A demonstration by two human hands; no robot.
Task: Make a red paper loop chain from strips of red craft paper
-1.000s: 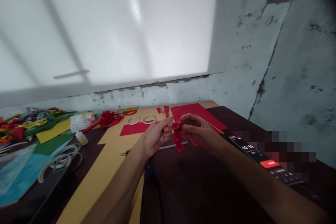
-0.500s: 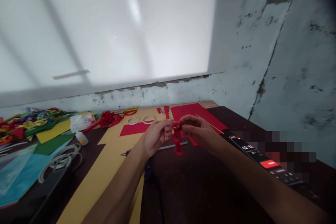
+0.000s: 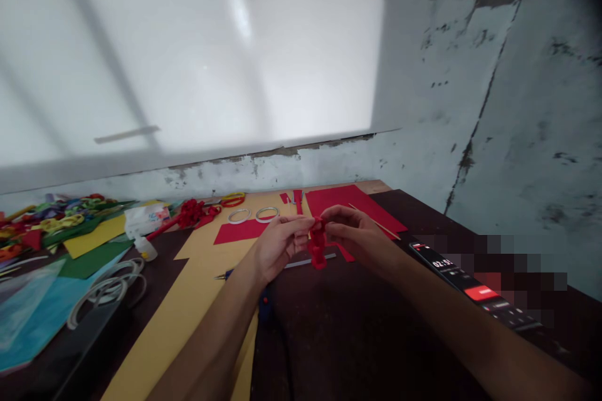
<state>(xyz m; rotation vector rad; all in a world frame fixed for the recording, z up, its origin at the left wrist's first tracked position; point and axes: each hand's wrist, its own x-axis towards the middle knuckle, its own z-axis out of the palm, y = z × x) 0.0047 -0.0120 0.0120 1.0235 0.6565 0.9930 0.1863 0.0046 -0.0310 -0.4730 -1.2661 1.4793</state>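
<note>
1. Red paper chain (image 3: pixel 318 245) hangs between both hands, mid-scene, above the dark table (image 3: pixel 357 326). Its top is up at the fingertips and its loose end dangles just over the tabletop.
2. Long axis runs roughly vertical, slightly tilted. Links are blurred, so no count is possible.
3. Left hand (image 3: pixel 277 244) sits just left of the chain, thumb and fingers pinched together at its upper end, touching the paper.
4. Right hand (image 3: pixel 358 233) sits just right of the chain, fingers curled in and closed on the same top part. Exact contact is hard to read because of blur.
5. Key relation: the chain lies directly between the two hands, with the grip points side by side at the top and everything below hanging free. Neither hand is clearly nearer; both are touching it.
6. Red paper sheet (image 3: pixel 352 203) lies far of the hands, with a thin stick (image 3: pixel 376 222) lying across it.
7. Two tape rings (image 3: pixel 254 214) lie far-left of the hands on yellow paper (image 3: pixel 197 288).
8. Glue bottle (image 3: pixel 143 247) and a pile of coloured paper loops (image 3: pixel 56 216) sit at far left.
9. Phone (image 3: pixel 470 285) with its screen lit lies to the right, near the right forearm.
</note>
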